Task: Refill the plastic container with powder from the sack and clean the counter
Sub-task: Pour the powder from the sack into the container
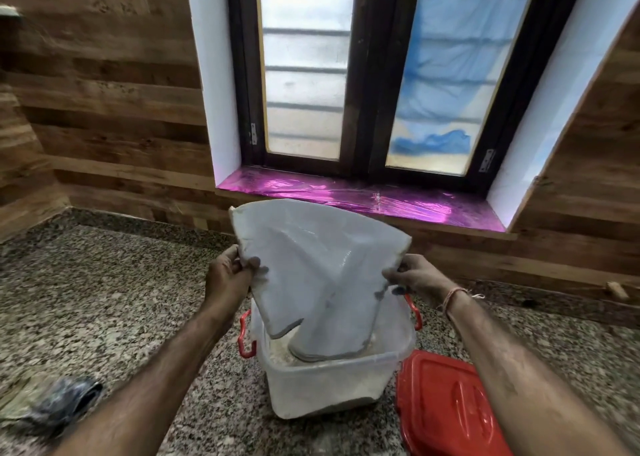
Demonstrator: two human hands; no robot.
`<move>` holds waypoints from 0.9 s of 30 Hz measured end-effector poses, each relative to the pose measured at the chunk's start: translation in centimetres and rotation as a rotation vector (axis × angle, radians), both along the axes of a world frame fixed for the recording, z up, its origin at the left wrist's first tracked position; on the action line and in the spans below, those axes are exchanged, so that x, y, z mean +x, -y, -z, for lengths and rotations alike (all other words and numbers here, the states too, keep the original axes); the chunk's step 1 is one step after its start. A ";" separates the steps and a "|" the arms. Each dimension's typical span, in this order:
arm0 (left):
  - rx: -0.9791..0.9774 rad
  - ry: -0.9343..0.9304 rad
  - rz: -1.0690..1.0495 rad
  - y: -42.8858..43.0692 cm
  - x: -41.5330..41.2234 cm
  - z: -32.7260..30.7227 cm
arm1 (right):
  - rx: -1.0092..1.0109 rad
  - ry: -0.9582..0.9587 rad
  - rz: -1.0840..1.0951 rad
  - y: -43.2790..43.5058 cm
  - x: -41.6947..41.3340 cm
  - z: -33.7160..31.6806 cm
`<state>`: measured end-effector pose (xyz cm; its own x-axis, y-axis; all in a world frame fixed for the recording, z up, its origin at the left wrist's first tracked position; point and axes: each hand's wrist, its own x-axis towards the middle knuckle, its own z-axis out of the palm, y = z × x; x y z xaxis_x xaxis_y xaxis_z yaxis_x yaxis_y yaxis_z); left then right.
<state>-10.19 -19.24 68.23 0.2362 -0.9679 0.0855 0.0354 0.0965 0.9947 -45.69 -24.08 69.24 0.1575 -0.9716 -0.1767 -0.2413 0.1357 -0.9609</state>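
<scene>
Limp white sack [311,275], mouth down in clear container [329,383]; left hand [227,275] and right hand [414,275] pinch its sides; red lid [446,407] at 4 o'clock.

White sack [318,275] is flipped upside down, pretty limp and crumpled, with its open mouth hanging down inside the clear plastic container [325,383]. The container has red side handles, sits on the speckled granite surface [104,300], and holds pale powder [280,351] in the bottom.
</scene>
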 end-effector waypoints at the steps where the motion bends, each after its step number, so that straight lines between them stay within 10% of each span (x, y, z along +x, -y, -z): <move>1: -0.004 0.074 -0.004 0.1 0.0 0.2 | -0.050 -0.007 0.100 0.0 0.2 0.1; 5: 0.039 0.234 -0.047 0.0 0.3 1.1 | -0.285 0.084 0.332 1.5 1.1 -1.5; 21: 0.050 -0.078 0.014 0.8 0.6 -0.3 | -0.047 -0.034 0.098 0.5 2.3 -0.6; 27: -0.005 -0.085 0.085 0.3 0.4 -0.5 | -0.077 0.254 0.203 0.6 0.7 -1.2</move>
